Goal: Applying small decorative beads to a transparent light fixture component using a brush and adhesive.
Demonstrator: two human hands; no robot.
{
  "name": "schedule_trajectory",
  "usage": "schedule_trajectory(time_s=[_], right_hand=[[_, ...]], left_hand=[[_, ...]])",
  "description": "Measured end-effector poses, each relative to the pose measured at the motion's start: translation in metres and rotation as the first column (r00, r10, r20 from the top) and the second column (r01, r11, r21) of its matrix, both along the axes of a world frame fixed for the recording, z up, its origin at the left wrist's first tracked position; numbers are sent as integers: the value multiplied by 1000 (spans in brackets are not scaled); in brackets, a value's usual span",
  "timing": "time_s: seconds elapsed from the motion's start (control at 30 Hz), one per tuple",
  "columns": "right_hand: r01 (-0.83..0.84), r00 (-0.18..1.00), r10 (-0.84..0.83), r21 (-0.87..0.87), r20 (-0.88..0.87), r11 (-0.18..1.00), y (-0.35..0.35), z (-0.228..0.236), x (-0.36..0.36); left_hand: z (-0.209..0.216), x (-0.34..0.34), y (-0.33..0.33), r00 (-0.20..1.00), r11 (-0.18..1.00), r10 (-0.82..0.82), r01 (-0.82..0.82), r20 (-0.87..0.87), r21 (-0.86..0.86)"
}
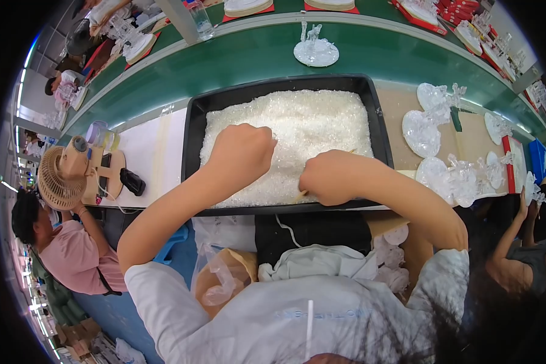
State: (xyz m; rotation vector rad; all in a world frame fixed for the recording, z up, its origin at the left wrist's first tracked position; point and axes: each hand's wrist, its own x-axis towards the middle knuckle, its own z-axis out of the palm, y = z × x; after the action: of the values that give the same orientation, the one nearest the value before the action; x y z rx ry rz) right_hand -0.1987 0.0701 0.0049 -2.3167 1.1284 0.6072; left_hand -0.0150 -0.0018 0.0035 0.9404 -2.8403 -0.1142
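A shallow black tray (377, 121) lies in front of me, filled with loose white, glittery granules (315, 115). My left hand (246, 148) is closed in a fist over the left part of the granules; what its fingers hold, if anything, is hidden. Over the tray's near right part, my right hand (332, 177) is closed around a thin tan stick (300, 196), whose ends barely show past the fist. The stick's kind cannot be made out.
Clear figurines on round white glittery bases (421, 133) stand right of the tray. Another figurine (315, 51) sits on the green conveyor belt (249, 57) beyond. At left are a small beige fan (64, 176) and a black object (132, 181). People sit on both sides.
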Motion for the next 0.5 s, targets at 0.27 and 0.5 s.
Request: schedule_trajectory(time_s=[0.27, 0.5], right_hand=[[232, 834, -47, -272, 550, 934, 13, 11, -25], [676, 337, -88, -176, 937, 716, 29, 5, -40]], left_hand=[[14, 22, -2, 998, 998, 53, -54, -26, -35], [41, 50, 15, 869, 851, 457, -366, -190, 376]])
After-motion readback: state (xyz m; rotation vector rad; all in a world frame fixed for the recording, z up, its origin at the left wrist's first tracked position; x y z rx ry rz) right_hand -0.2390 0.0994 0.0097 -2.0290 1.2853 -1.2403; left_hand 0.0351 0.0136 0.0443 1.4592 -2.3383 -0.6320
